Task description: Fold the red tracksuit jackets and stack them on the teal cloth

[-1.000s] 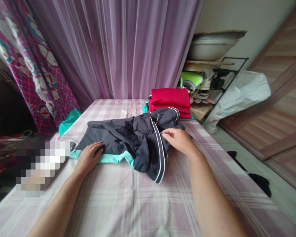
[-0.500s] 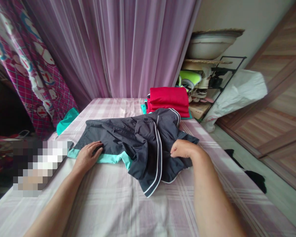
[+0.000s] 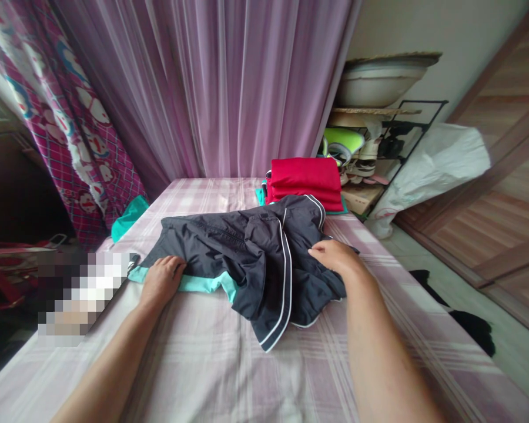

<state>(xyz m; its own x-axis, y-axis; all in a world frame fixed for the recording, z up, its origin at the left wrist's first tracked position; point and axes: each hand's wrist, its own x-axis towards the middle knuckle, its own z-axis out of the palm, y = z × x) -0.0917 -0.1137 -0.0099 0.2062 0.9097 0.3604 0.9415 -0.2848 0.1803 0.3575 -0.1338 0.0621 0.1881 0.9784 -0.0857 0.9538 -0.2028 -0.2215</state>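
A dark grey jacket (image 3: 247,252) with white piping and a turquoise hem lies crumpled on the bed's pink plaid sheet (image 3: 229,364). My left hand (image 3: 161,279) rests flat on the jacket's hem at its left end, fingers stretched out. My right hand (image 3: 337,258) lies on the bunched right side of the jacket, fingers extended and pressing the cloth. Behind the jacket sits a folded pile of red clothes (image 3: 306,179) on a turquoise piece.
A purple sheer curtain (image 3: 211,88) hangs behind the bed, a patterned pink curtain (image 3: 70,135) at the left. A shelf rack (image 3: 379,141) with shoes and a basin stands at the right, beside a white bag (image 3: 432,167). Dark cloth (image 3: 471,329) lies on the floor.
My right hand pulled the jacket's right part outward toward the right, spreading it, then opened and came to rest on it. My left hand stayed on the hem.
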